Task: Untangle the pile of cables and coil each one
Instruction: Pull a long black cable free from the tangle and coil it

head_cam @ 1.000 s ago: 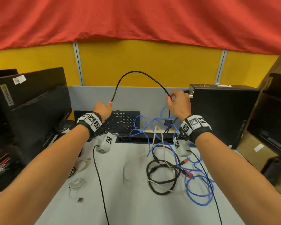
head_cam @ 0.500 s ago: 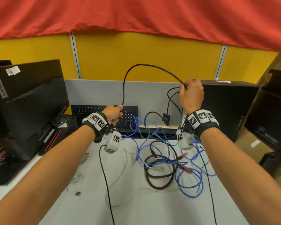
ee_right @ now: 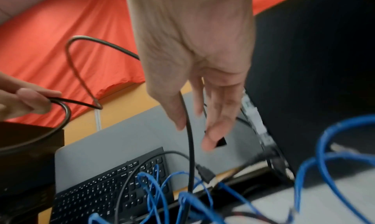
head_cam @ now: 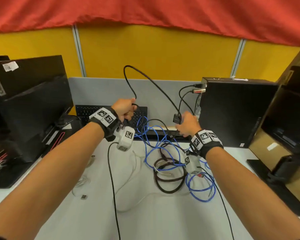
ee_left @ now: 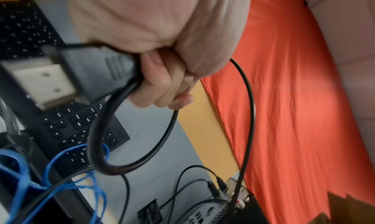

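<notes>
both hands are up off the grey desk, roughly level with each other, the left hand out toward the black keyboard and the right hand nearer the black computer tower. the left hand is closed in a fist round the thin black rubber cable, with one small loop of it already gathered and hanging below the knuckles, plain in the left wrist view; a blurred black plug sits against the same fist. the right hand's fingers hang long and relaxed, nearly straight, with the cable running down between thumb and forefinger; it looks guided more than gripped there, though i can't be sure how firmly.

between the two hands the cable rises in a tall arch, peaking closer to the left hand and slanting long down to the right. below the right hand it drops straight into the pile: the tangled blue network cable, a thick dark brown cable coil and a thin white cable, lying on the desk under and between the wrists.

so the free length lies to the right of the coil, and i'd say the next loop comes from carrying that arch leftward into the left fist. the snag risk is the tail dragging blue strands up with it.
</notes>
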`<state>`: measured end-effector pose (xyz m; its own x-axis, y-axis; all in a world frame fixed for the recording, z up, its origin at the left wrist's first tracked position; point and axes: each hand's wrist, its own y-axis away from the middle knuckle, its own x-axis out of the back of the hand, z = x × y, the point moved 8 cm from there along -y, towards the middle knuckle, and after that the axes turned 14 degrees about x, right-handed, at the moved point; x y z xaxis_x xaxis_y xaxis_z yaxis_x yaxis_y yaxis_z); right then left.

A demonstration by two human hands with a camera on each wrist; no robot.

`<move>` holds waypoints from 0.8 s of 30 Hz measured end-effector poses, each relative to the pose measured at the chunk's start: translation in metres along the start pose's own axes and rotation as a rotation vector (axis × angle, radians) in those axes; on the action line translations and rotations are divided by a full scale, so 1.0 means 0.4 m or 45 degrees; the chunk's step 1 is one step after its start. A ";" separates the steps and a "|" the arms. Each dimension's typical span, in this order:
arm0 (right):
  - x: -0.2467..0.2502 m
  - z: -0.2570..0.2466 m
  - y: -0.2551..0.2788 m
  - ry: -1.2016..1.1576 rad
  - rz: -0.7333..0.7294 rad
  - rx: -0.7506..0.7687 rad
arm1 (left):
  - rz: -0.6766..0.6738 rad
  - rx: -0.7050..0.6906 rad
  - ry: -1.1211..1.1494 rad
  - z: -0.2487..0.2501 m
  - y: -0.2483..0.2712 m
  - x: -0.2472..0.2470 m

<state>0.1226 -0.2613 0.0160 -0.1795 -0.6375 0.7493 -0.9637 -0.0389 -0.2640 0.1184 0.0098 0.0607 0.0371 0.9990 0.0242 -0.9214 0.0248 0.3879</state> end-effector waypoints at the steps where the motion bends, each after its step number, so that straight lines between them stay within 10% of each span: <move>1: -0.041 0.021 0.011 -0.081 -0.115 -0.073 | -0.027 0.005 0.024 0.009 0.004 -0.005; 9: -0.163 0.082 0.047 -0.575 -0.242 -0.356 | -0.208 0.000 0.083 0.084 0.032 -0.021; 17: 0.140 0.062 -0.001 -0.496 0.514 -0.144 | -0.023 0.008 -0.066 0.051 0.026 0.044; 24: 0.261 -0.101 -0.019 0.282 0.312 0.563 | 0.068 -0.013 -0.296 -0.003 -0.021 0.040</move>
<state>0.1031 -0.2964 0.1209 -0.4712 -0.4931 0.7313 -0.7225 -0.2597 -0.6407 0.1261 0.0256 0.0567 0.0755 0.9636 0.2564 -0.9283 -0.0260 0.3709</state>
